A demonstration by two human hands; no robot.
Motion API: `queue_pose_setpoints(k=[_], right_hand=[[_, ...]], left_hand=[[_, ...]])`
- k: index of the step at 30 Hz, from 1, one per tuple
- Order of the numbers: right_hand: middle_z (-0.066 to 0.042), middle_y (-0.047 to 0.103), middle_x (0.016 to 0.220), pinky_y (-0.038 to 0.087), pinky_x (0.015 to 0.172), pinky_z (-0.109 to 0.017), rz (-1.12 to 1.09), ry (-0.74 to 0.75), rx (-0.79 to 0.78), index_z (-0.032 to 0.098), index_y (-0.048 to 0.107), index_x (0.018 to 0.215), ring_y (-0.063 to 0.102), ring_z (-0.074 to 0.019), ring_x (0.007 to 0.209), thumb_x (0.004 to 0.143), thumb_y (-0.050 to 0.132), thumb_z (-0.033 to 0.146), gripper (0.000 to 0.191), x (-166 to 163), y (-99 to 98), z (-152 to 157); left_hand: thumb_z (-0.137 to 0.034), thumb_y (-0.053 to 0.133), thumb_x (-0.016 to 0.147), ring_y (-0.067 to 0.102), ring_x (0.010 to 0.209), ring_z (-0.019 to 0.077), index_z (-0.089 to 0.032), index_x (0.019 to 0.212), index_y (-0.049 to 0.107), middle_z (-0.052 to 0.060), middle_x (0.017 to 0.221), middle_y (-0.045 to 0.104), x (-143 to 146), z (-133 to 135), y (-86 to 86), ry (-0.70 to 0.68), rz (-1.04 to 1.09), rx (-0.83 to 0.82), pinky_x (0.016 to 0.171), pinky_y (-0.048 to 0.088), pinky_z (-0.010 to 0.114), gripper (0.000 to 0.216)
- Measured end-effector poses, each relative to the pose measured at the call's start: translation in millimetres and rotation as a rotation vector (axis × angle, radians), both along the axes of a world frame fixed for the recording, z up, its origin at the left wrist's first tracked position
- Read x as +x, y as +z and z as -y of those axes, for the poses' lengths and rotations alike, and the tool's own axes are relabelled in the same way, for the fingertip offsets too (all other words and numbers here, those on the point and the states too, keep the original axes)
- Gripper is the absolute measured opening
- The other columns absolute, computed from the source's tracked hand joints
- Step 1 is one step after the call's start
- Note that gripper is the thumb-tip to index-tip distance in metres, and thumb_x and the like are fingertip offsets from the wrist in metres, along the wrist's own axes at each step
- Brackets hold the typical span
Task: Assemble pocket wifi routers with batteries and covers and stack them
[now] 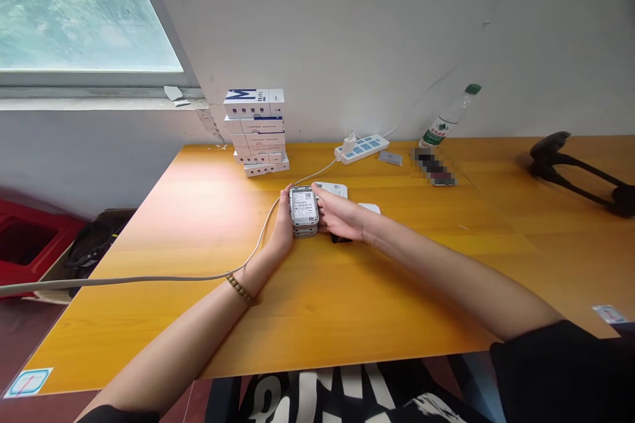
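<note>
A stack of small, flat white devices point(303, 205) stands on the table between my hands. The top one shows a printed label with a square code, framed by a pale rim. My left hand point(282, 228) is pressed along the left side of the stack, and a bead bracelet is on that wrist. From the right, my right hand point(342, 213) grips the other side, its thumb at the upper corner. Behind that hand lie a white device with a label point(333, 189) and another white piece point(370, 208), partly covered. A dark item point(341, 238) shows beneath the right hand.
Several white boxes point(255, 125) are piled near the wall. A power strip point(364, 148) with a plug sits behind, its white cable point(163, 279) crossing the left arm area. A bottle point(446, 120), a small grey packet point(390, 158) and a black headset-like object point(570, 165) are farther right.
</note>
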State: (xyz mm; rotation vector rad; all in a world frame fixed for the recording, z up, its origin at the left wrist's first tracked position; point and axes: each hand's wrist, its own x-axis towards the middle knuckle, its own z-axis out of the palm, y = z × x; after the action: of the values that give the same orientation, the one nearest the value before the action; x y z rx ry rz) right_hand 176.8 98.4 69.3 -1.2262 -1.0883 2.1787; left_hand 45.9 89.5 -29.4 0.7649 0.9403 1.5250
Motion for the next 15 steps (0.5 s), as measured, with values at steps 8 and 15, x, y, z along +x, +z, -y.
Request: queue_pose_setpoints(k=[8, 15], right_hand=[[-0.012, 0.077, 0.132, 0.050, 0.119, -0.051, 0.023, 0.059, 0.077, 0.024, 0.065, 0.137, 0.073, -0.0267, 0.124, 0.110, 0.041, 0.062, 0.053, 12.7, -3.4, -3.5], [-0.016, 0.062, 0.154, 0.036, 0.127, -0.062, 0.617, -0.051, 0.959, 0.023, 0.065, 0.145, 0.053, -0.0395, 0.147, 0.095, 0.073, 0.054, 0.060, 79.5, 3.5, -46.3]], left_hand=[[-0.071, 0.044, 0.105, 0.057, 0.149, 0.0273, -0.023, 0.142, 0.058, 0.011, 0.154, 0.064, -3.6, 1.4, 0.0, 0.004, -0.017, 0.000, 0.126, 0.044, 0.042, 0.062], [-0.068, 0.042, 0.107, 0.052, 0.153, 0.0260, -0.025, 0.147, 0.054, 0.010, 0.160, 0.058, -5.6, 4.8, -0.6, 0.012, 0.021, -0.026, 0.127, 0.042, 0.042, 0.060]])
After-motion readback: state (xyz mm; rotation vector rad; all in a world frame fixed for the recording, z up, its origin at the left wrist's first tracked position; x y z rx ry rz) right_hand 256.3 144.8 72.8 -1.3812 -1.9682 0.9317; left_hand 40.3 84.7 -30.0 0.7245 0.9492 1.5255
